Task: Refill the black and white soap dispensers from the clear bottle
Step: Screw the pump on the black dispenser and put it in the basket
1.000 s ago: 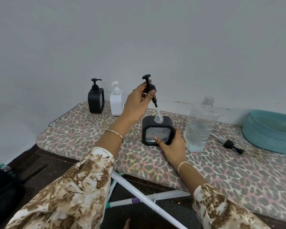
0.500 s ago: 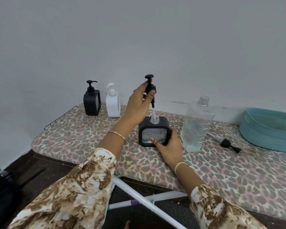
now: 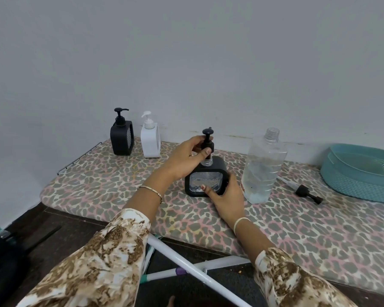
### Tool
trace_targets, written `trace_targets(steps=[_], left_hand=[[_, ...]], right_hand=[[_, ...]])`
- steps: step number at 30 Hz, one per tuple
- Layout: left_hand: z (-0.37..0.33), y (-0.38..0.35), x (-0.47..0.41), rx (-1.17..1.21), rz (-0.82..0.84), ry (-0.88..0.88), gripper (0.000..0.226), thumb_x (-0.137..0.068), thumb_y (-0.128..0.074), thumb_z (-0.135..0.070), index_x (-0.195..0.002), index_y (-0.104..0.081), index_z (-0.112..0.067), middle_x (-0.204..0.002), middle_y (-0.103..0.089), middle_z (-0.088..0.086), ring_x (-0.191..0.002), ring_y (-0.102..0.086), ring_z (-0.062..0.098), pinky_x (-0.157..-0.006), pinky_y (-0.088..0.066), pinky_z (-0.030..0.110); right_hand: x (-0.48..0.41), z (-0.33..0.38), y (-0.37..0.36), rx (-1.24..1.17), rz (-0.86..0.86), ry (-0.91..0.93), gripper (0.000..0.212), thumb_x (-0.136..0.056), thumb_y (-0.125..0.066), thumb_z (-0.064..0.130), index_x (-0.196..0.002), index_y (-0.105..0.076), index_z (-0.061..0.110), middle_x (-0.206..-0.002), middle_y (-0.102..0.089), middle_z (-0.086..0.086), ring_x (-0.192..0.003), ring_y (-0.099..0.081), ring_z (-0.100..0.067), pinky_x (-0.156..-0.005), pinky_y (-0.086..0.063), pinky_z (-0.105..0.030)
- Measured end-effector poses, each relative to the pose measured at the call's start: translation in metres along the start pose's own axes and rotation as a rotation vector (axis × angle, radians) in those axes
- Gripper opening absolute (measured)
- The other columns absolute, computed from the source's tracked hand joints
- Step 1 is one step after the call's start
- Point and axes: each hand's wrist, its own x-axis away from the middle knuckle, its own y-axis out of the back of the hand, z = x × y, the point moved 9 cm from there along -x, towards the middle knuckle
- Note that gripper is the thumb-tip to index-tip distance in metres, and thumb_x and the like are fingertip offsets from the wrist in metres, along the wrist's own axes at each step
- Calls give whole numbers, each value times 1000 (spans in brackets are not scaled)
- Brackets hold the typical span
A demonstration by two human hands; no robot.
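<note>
In the middle of the ironing board (image 3: 111, 182), the left hand (image 3: 184, 156) pinches the pump head (image 3: 207, 141) at the neck of the black soap dispenser (image 3: 205, 177). The right hand (image 3: 226, 197) clasps its side. The body seems stiff, perhaps slippery, and is best held by the flat sides.

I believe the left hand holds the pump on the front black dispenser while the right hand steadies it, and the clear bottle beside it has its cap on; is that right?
Not quite: the head view shows the clear bottle uncapped, its threaded neck bare. The rest holds: the left hand holds the pump on the front black dispenser, and the right hand steadies it.
</note>
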Motion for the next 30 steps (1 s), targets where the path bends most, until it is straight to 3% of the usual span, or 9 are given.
trace_targets(steps=[6,10,12,16,21,23,26,28,30], left_hand=[[10,-3,4,21,-118,48,38,-82,-69,-48,-113,-64,-27,-114,-64,-4,-105,-60,10,-90,-47,26],[9,3,8,61,-271,24,32,-74,-80,-40,-97,-64,-23,-92,-65,-9,-85,-61,1,-74,-46,12],[10,4,8,112,-270,26,31,-75,-81,-31,-100,-65,-22,-90,-67,-12,-87,-62,-2,-76,-46,9],[8,-1,7,178,-178,45,36,-80,-69,-15,-115,-64,-24,-105,-68,-10,-105,-61,1,-92,-51,22],[12,6,8,46,-289,70,45,-66,-85,-38,-101,-59,-26,-92,-66,-12,-89,-61,-1,-72,-46,11],[15,6,6,79,-264,77,42,-69,-85,-27,-103,-62,-24,-92,-69,-11,-91,-64,0,-76,-48,12],[12,-2,4,109,-147,55,46,-75,-74,-16,-118,-60,-24,-111,-67,-11,-110,-60,1,-92,-48,18],[12,-2,4,85,-170,43,46,-73,-78,-24,-115,-58,-25,-112,-64,-14,-108,-57,-2,-94,-47,20],[12,4,7,60,-276,66,51,-67,-85,-38,-106,-54,-26,-99,-63,-14,-95,-58,-2,-83,-48,18]], right_hand=[[0,-1,0,-14,0,3,57,-77,-79,31,-121,-48,13,-111,-60,5,-98,-55,-6,-82,-41,-14],[0,-1,0,-19,-1,7,59,-77,-80,31,-122,-48,12,-113,-60,3,-97,-54,-4,-81,-40,-12],[0,-2,-1,-27,-1,6,60,-77,-79,32,-124,-48,12,-113,-60,3,-97,-55,-4,-81,-40,-12],[0,-3,-1,-20,1,2,64,-76,-79,35,-125,-47,12,-114,-60,3,-99,-56,-6,-83,-42,-15],[-1,-2,-1,-27,-2,8,62,-76,-80,34,-125,-48,12,-113,-60,5,-99,-55,-5,-82,-41,-13],[-1,-3,-1,-22,-8,8,63,-76,-79,35,-125,-48,12,-114,-60,3,-101,-57,-7,-84,-42,-15],[-1,-4,-1,-23,-3,5,61,-76,-79,35,-124,-48,13,-114,-60,3,-101,-57,-9,-83,-43,-15],[-1,-3,-2,-22,2,7,60,-77,-79,35,-123,-48,13,-112,-59,5,-99,-57,-7,-81,-42,-13],[-1,-2,-2,-23,1,7,61,-77,-79,36,-124,-48,14,-111,-58,7,-96,-54,-3,-79,-40,-10]])
